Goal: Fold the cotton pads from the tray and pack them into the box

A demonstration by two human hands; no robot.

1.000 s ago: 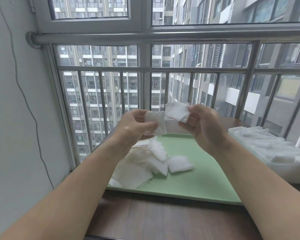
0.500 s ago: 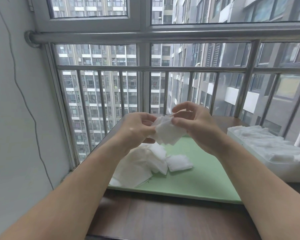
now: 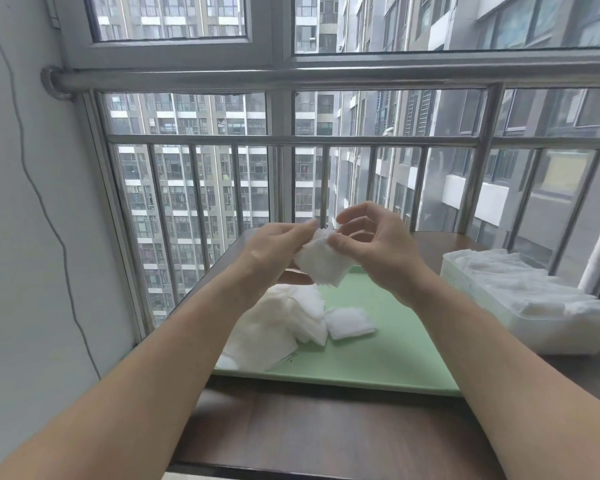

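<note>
A white cotton pad (image 3: 323,263) hangs folded in the air above the green tray (image 3: 378,355). My left hand (image 3: 274,252) pinches its upper left edge between thumb and fingers. My right hand (image 3: 378,247) pinches its upper right corner with thumb and forefinger, the other fingers curled loosely above. A loose pile of cotton pads (image 3: 278,323) lies on the tray's left half, with one small pad (image 3: 349,322) beside it. The white box (image 3: 492,306) at the right holds several white pads.
The tray and box rest on a dark wooden table (image 3: 309,431) against a metal window railing (image 3: 291,140). A white wall with a thin cable (image 3: 49,216) runs along the left.
The pad was held spread between both hands a second ago. My hands have come together and the pad is now doubled over between them.
</note>
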